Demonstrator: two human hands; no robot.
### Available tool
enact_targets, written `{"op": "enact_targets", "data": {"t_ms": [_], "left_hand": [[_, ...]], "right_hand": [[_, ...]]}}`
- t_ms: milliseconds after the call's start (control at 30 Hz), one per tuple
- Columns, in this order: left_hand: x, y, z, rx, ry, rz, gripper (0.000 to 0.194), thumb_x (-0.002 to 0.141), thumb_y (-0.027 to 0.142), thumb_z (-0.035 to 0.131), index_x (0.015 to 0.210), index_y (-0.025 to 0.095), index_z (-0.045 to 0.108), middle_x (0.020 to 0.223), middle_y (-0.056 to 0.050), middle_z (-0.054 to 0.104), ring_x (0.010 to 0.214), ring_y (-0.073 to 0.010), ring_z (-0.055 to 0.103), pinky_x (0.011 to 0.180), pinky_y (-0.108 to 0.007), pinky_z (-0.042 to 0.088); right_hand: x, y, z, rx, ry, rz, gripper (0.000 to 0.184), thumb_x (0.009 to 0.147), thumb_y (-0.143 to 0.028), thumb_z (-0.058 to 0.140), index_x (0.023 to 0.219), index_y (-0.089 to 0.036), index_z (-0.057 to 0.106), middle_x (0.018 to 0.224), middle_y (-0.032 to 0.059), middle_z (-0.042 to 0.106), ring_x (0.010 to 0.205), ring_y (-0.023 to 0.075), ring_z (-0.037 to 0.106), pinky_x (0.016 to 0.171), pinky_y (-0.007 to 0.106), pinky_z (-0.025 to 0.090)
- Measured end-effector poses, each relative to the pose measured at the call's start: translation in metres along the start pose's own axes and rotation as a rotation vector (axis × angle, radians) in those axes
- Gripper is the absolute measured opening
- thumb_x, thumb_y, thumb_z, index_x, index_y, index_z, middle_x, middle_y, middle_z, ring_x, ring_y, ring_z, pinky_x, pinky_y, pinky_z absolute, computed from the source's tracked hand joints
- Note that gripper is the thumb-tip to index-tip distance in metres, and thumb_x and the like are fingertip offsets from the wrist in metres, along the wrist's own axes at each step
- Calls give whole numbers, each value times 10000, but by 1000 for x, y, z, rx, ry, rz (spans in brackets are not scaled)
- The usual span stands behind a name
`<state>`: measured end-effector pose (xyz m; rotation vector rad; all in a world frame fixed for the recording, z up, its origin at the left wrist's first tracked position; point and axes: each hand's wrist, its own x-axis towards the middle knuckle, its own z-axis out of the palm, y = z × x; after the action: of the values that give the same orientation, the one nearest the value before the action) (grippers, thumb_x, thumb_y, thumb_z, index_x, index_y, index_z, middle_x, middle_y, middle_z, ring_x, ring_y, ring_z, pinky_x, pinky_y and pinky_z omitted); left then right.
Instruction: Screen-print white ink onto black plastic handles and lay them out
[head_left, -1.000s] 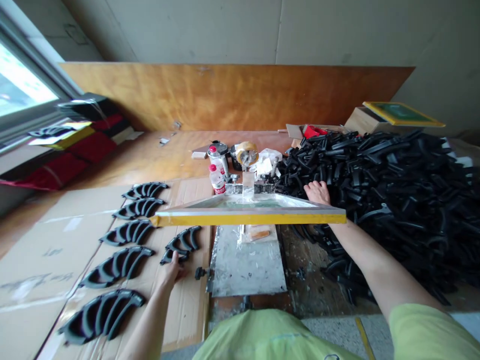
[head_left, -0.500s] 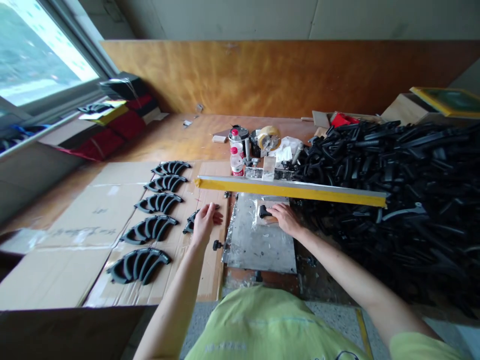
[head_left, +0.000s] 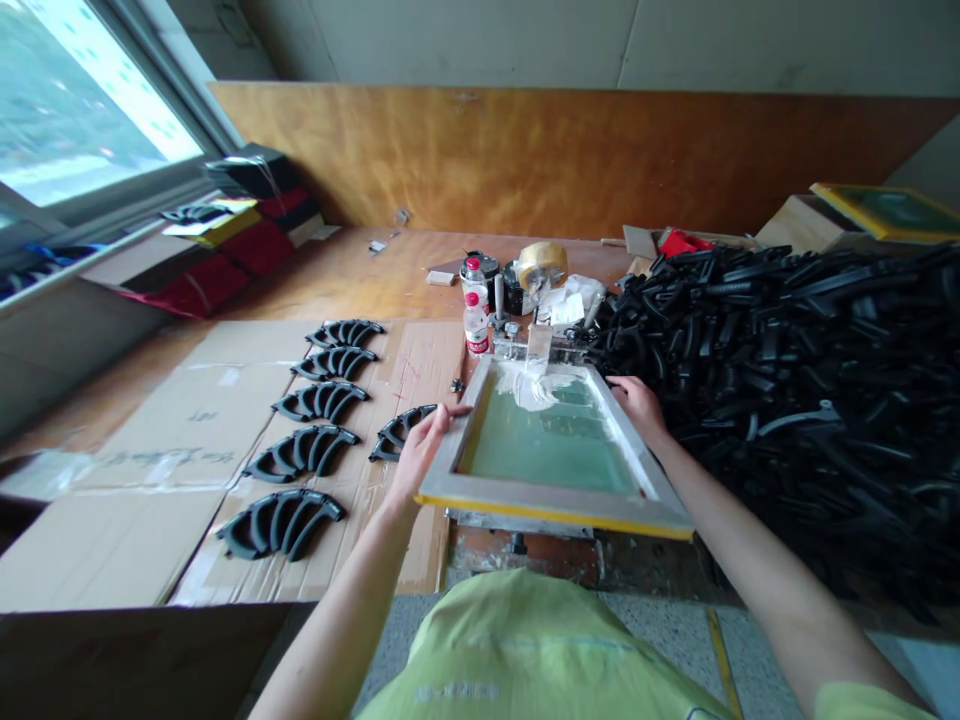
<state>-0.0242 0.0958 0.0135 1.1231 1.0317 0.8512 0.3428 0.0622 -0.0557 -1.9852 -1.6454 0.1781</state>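
Note:
A screen-printing frame (head_left: 555, 500) with a grey rim and yellow tape along its front edge lies low over the metal plate (head_left: 517, 523), hiding most of it. White ink (head_left: 536, 390) is smeared at the far end of its green mesh (head_left: 547, 445). A wooden-handled squeegee (head_left: 538, 345) stands upright in that ink. My left hand (head_left: 426, 448) holds the frame's left rim, fingers closed. At the right rim, my right hand (head_left: 639, 408) has its fingers curled against the outer edge. Beside my left hand lies a group of curved black parts (head_left: 399, 432).
Rows of curved black parts (head_left: 300, 455) rest on cardboard (head_left: 157, 480) at the left. A large heap of black parts (head_left: 795, 420) fills the right side. Bottles (head_left: 476, 325), dark cans and a tape roll (head_left: 543, 265) stand behind the frame.
The frame has swung down from a raised, edge-on position to lie over the plate. My right hand has left the black part on the plate, and both hands are now at the frame's sides.

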Motion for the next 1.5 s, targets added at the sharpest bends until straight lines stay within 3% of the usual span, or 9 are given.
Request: {"op": "enact_targets", "data": {"t_ms": [133,267,400,667,767,933,1167,1333,1500], "left_hand": [[-10,-68,-14,80,-7,-142,694,720,559,682,1293,183,575,821,-34,691,638,-141,590,564,-224,441],[-2,-111,-12,145,46,-143,742,755,508,656,1390,174,467,792,-24,667,677,-147,593,603,-232,458],[2,-120,-11,137,80,-145,609,746,469,669,1271,174,578,889,-41,686,790,-171,627,706,-258,490],[0,-117,-12,134,116,-178,556,724,444,687,1216,193,611,863,-31,697,799,-188,643,723,-277,503],[0,-117,-11,139,108,-160,559,730,456,679,1217,189,613,867,-35,696,803,-188,642,722,-272,499],[-1,-114,-11,169,70,-139,587,761,487,641,1246,160,589,875,-49,693,803,-190,636,701,-269,494],[-4,-101,-10,116,54,-162,677,739,500,667,1305,150,538,823,-39,681,678,-156,609,588,-235,461],[-10,-52,-13,84,-26,-180,740,745,553,661,1369,197,485,851,-34,686,651,-145,597,549,-218,437],[3,15,1,21,8,45,514,801,596,565,1068,173,682,885,-36,688,725,-151,615,614,-226,473]], "right_hand": [[41,-36,-1,21,90,-160,527,840,-274,575,1355,-196,489,1336,137,494,1196,285,492,1014,448,413],[70,-87,31,-170,-99,-295,466,787,-196,659,1238,-159,551,1191,146,581,1138,289,504,959,408,423],[66,-104,50,-326,-259,-273,159,851,-193,568,986,-141,633,932,134,664,888,239,589,786,323,443],[5,-98,28,-208,-442,-703,140,843,-131,494,855,-164,630,848,93,645,877,225,567,737,308,402],[11,-94,25,-135,-478,-691,101,845,-177,534,818,-191,630,815,56,635,824,202,564,706,292,397],[3,-87,42,-118,-261,-596,174,832,-100,498,869,-168,654,891,91,638,928,235,543,785,335,420],[11,-85,37,-4,-270,-561,148,870,-225,582,995,-203,658,923,61,661,898,213,579,797,316,441],[82,-90,20,-101,-102,-247,567,810,-298,676,1349,-305,502,1057,43,668,889,212,611,768,300,450],[88,-36,-15,-147,148,105,326,914,-291,477,1198,-195,603,934,85,694,827,227,620,722,317,442]]}}
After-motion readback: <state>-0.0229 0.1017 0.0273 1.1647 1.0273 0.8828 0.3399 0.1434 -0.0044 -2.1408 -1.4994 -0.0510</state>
